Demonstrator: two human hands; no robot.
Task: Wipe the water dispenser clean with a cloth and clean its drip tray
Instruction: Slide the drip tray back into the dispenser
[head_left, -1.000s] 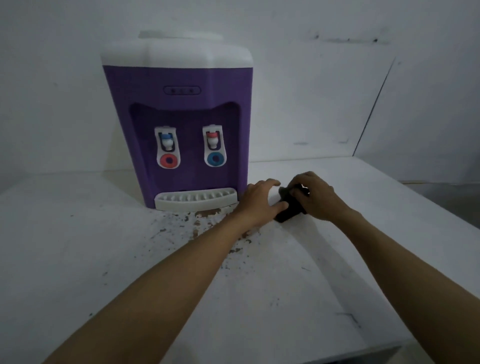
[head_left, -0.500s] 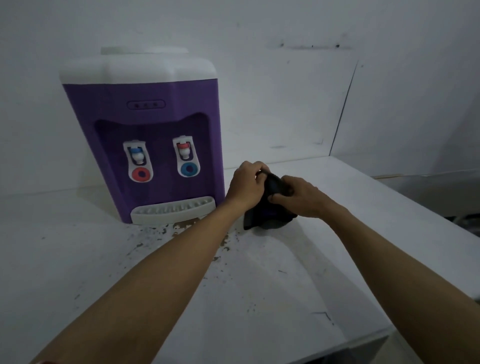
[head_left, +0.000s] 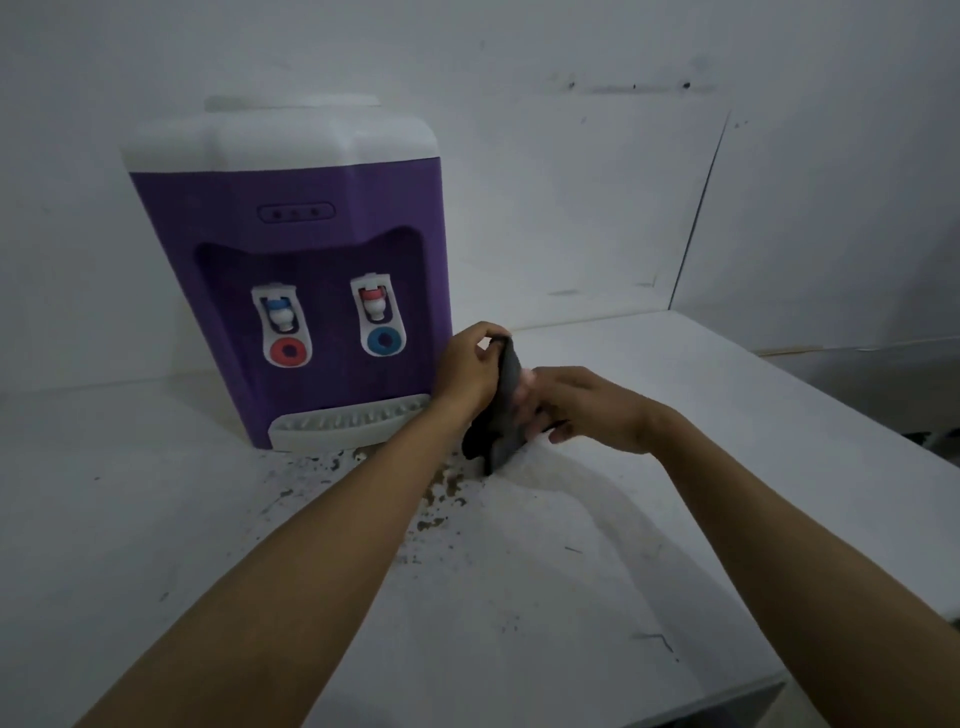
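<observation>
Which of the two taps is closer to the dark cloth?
The right tap, with red cap and blue disc; the left tap, blue cap and red disc, sits farther from the cloth.

A white table (head_left: 675, 519) carries a scatter of brown specks (head_left: 441, 493) — possibly dried grime, too small to tell — and a short dark scratch (head_left: 657, 639) near its front edge. Behind it a pale wall (head_left: 571, 182) shows small dark marks (head_left: 685, 84) and a thin dark seam (head_left: 698, 208) slanting down to the tabletop.
</observation>
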